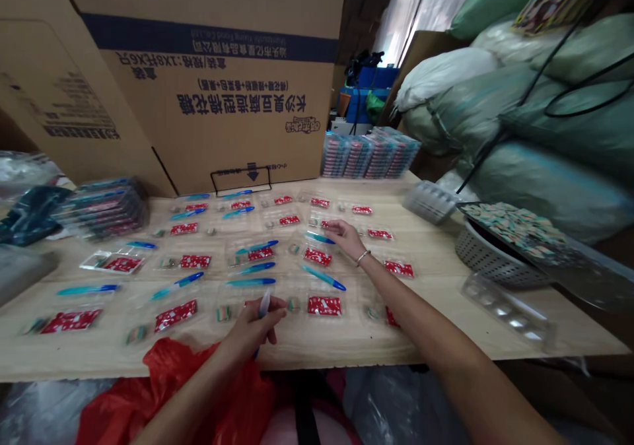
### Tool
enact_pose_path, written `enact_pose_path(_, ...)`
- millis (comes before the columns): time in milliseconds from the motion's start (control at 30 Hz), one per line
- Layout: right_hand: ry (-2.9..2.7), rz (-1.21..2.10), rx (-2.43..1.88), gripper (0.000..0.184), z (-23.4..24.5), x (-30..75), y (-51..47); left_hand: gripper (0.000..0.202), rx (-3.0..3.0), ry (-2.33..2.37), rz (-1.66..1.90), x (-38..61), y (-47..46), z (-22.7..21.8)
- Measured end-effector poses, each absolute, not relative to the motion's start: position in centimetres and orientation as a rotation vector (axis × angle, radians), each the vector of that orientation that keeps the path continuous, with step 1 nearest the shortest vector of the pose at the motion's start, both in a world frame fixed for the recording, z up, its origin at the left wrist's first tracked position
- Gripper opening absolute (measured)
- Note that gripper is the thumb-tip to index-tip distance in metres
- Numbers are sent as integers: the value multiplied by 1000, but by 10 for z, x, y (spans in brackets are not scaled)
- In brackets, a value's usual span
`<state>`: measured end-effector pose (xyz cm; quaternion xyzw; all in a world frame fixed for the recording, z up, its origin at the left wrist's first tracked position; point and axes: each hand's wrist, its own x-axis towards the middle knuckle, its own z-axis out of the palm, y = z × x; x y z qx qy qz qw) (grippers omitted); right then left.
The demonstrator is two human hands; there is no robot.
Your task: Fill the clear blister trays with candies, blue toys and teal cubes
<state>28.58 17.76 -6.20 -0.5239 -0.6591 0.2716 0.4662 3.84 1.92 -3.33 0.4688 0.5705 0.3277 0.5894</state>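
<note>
Near the front edge of the table, my left hand (257,326) is closed around a pen-shaped blue piece (265,305) with a pale end pointing up. Farther forward, my right hand (347,239), with a bracelet at the wrist, pinches the end of a blue pen (319,238) lying over a clear plastic tray. Rows of such clear trays cover the tabletop. Many hold a red patterned packet (324,306) and a small striped green-and-white piece (294,304). Several have a blue-and-teal pen (324,278) laid across them; trays toward the right show packets without pens.
A large cardboard box (238,121) stands at the back. Stacks of filled packs sit at the back right (369,154) and left (102,208). At right are a grey basket (495,257), striped pieces on a tray (525,224), and a clear mould (510,309). A red bag (183,392) hangs in front.
</note>
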Motion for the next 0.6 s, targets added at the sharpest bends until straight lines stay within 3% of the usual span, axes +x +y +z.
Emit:
enact_pose_path(133,-2060,606,-1232,13,-49,279,137,29,1092,1332,719,45,21,-31)
enact_pose_path(267,-2576,434,-1188,21,-46,261,106,28,1067,1309,713,51,22,-30)
enact_pose_path(467,-2512,486,-1081,17,-50,253,110,34,1104,1327,672,48,23,-34)
enact_pose_path(600,-2209,889,-972,17,-37,232,82,21,1179,1347,646,51,24,-34)
